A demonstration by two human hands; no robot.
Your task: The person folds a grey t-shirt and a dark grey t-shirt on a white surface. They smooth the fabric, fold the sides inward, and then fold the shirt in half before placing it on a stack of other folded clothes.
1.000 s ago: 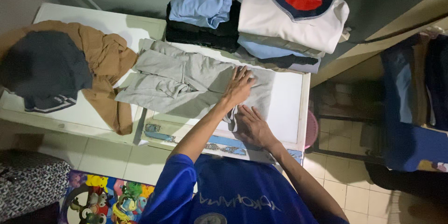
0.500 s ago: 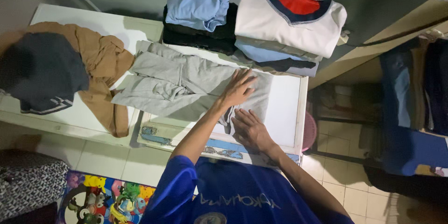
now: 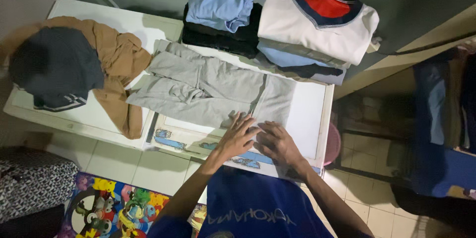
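Blue hanging clothes (image 3: 446,134) cut by right edge; grey trousers (image 3: 208,89) hem under hands.

This is a room in a home, used for sorting laundry. Beyond the hands (image 3: 260,141), folded shirts (image 3: 317,24) are stacked on a white desk (image 3: 307,119), with loose clothes (image 3: 74,64) heaped far to their left. Below them lie a tiled floor (image 3: 124,161) and a colourful cartoon mat (image 3: 119,208).

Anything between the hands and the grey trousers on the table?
Nothing visible. Both the left hand and the right hand rest at the near edge of the grey trousers, fingers on the fabric. The folded stacks sit behind, the brown garment off to the side.
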